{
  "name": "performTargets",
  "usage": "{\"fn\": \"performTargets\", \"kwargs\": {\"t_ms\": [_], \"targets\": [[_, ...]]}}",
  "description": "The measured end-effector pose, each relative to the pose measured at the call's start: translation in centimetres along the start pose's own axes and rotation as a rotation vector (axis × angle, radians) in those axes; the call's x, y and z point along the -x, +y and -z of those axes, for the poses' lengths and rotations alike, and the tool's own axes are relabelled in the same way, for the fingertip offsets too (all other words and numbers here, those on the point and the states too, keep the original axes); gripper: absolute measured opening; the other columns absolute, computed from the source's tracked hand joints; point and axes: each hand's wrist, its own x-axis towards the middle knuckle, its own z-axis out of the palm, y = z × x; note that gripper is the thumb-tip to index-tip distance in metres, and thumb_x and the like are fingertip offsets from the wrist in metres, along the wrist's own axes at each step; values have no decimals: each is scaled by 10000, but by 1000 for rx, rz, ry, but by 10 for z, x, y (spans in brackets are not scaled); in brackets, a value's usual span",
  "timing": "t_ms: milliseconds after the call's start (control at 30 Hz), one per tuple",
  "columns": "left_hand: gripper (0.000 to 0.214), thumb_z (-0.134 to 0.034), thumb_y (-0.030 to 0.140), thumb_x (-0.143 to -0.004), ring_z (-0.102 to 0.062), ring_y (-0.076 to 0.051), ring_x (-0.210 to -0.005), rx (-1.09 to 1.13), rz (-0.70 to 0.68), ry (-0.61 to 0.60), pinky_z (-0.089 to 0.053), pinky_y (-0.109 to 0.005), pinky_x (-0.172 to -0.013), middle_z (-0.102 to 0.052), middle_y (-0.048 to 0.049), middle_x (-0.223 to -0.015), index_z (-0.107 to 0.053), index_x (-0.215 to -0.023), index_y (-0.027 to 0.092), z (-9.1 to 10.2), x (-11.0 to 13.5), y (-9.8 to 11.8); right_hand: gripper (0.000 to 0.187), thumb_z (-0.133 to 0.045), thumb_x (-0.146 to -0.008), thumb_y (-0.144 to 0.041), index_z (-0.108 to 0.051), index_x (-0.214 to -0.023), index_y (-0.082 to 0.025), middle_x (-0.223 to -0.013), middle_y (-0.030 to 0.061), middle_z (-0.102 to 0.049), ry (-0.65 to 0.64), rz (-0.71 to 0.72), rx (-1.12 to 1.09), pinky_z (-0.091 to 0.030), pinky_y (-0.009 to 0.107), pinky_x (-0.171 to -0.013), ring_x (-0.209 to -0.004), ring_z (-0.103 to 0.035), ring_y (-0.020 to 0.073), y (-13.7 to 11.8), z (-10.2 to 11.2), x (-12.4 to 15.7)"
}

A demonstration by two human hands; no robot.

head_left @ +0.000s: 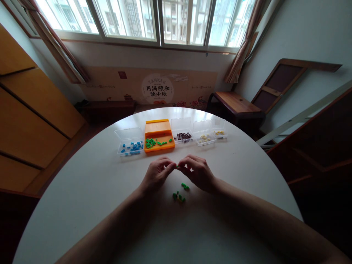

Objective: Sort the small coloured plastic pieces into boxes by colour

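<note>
Daylight from a wide window (154, 18) is falling over a round white table (82, 205), and both of the person's hands are working near its middle, a little toward the near edge. The left hand (158, 172) and the right hand (198, 172) are meeting fingertip to fingertip, each curled closed and pinching the same small green piece (176, 167) between them, just above the tabletop. Whether it is one piece or two being pressed together is too small to tell. Just nearer the person, a green pair (185, 186) and a small green cluster (178, 197) are lying loose on the table, so the work is looking early: only a handful of pieces are out. Along the far edge a row of open boxes is waiting: a clear box of blue pieces (129, 146), an orange box (159, 134) holding many more green ones, then clear boxes of dark brown pieces (182, 136), cream pieces (204, 138) and yellow pieces (219, 133). Nothing is lying between the hands and those boxes. Beyond the table's far right edge, a dark wooden bench (236, 104) is standing against the wall.
</note>
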Motion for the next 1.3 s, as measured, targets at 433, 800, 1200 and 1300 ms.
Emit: {"fn": "performTargets", "kwargs": {"t_ms": [433,800,1200,1300], "targets": [[305,-545,389,-868,-553,-136,-660,-78,-24,135,-421,-241,-617,-630,-37,-721,-693,-751,149,9,3,-6,119,-562,-904,-251,-627,-826,-189,-745,13,-619,39,-113,50,-420,227,-609,-613,-530,113,15,10,-16],[330,-524,396,-875,-583,-153,-674,-70,20,115,-444,-253,-640,-652,-45,-725,-683,-730,146,11,6,-7,103,-576,-866,-222,-670,-861,-180,-805,21,-679,53,-219,73,-438,252,-659,-647,-573,129,36,-20,-86],[142,-624,272,-769,-567,-161,-784,-48,-51,-217,-439,-250,-702,-618,-40,-780,-705,-758,157,20,3,0,44,-600,-833,-188,-644,-825,-185,-741,-4,-650,101,-201,-38,-428,228,-588,-569,-518,98,19,-3,-58],[85,-696,230,-697,-529,-148,-775,-196,-91,-484,-418,-234,-688,-577,-11,-768,-724,-770,196,29,3,6,37,-602,-835,-178,-634,-820,-187,-715,-12,-624,59,-203,-35,-414,220,-577,-563,-499,92,11,4,-36]]}}
